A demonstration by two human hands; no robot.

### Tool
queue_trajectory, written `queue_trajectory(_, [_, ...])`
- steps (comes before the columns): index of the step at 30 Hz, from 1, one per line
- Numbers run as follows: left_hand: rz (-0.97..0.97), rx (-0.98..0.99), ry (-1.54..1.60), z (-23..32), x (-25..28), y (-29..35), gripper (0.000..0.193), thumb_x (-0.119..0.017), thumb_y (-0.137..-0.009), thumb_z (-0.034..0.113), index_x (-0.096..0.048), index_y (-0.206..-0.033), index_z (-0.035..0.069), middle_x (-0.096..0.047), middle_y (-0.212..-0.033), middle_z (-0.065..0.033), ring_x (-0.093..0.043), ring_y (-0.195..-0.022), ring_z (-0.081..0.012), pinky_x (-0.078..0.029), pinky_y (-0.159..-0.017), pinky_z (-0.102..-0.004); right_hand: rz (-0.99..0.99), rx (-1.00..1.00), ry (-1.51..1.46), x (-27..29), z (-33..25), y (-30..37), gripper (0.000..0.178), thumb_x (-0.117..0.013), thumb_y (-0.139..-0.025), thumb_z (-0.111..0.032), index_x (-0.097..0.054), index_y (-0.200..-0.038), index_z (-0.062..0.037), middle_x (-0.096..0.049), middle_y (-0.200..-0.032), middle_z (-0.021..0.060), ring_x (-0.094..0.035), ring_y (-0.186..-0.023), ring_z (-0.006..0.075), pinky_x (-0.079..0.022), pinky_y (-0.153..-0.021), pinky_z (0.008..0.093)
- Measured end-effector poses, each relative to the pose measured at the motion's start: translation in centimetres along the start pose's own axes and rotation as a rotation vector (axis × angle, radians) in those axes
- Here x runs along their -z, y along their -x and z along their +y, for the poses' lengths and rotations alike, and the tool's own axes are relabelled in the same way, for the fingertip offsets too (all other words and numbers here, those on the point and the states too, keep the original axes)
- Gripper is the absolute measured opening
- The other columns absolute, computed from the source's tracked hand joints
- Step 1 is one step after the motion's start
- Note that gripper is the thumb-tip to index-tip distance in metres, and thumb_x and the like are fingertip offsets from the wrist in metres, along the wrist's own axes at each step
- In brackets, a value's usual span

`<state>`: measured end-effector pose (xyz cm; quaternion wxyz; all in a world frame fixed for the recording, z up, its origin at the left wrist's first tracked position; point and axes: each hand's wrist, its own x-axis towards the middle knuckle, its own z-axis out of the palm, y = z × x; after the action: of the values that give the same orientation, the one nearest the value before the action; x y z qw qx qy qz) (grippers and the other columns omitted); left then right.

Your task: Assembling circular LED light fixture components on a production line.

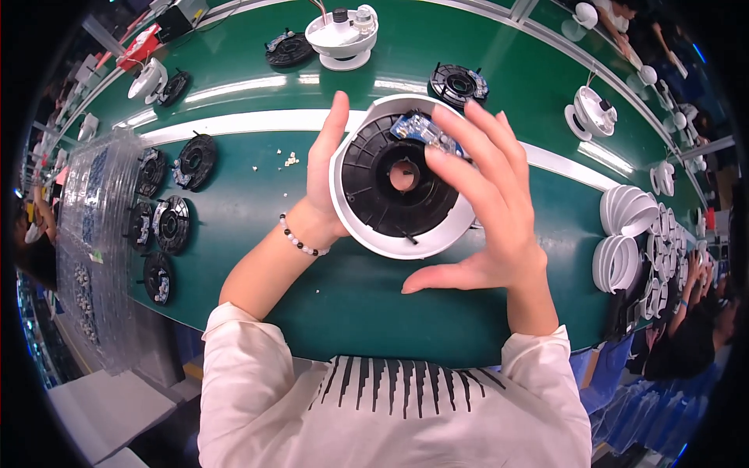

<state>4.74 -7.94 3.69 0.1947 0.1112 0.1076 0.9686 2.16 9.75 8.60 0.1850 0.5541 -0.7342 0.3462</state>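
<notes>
In front of me is a white round housing [340,195] with a black ribbed disc [367,175] set inside it. A round hole opens at the disc's hub, and a blue circuit board [417,129] lies along its upper right edge. My left hand [324,168] grips the housing by its left side, thumb pointing up. Over the right side spreads my right hand [499,203], thumb apart below and fingertips at or just above the board. Whether those fingertips touch it, I cannot tell.
Several black discs with boards [172,225] lie at the left beside a stack of clear plastic trays [97,249]. White rings [616,261] are stacked at the right. Small white pieces [291,159] are scattered near the middle. Beyond a white rail, white housings [343,51] stand on a green surface [499,54].
</notes>
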Motion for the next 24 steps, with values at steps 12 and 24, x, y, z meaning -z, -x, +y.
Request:
queue_trajectory(12, [0.184,0.239,-0.081,-1.3,0.4,-1.8,0.068,-0.024,-0.085,0.057,-0.049,-0.111,0.0,-0.056,-0.103,-0.0141,-0.059,-0.086,-0.0212,-0.05,-0.076,-0.0324,-0.115,-0.739,-0.453,-1.2,5.6,1.7,0.036,-0.056,-0.081,-0.032,-0.061,-0.081,0.0036,-0.059,-0.061,0.0116,-0.054,-0.053,0.0136,-0.043,-0.051,0.0269])
queue_trajectory(24, [0.485,-0.066,-0.841,2.1,2.2,-1.0,0.041,-0.043,-0.088,0.025,-0.04,-0.119,-0.002,-0.051,-0.114,-0.0118,-0.052,-0.102,-0.0181,-0.043,-0.088,-0.032,0.131,-0.905,-0.533,-2.2,8.8,2.7,0.049,-0.059,-0.078,-0.032,-0.048,-0.109,0.0043,-0.061,-0.089,0.0145,-0.058,-0.063,0.0144,-0.046,-0.058,0.0253])
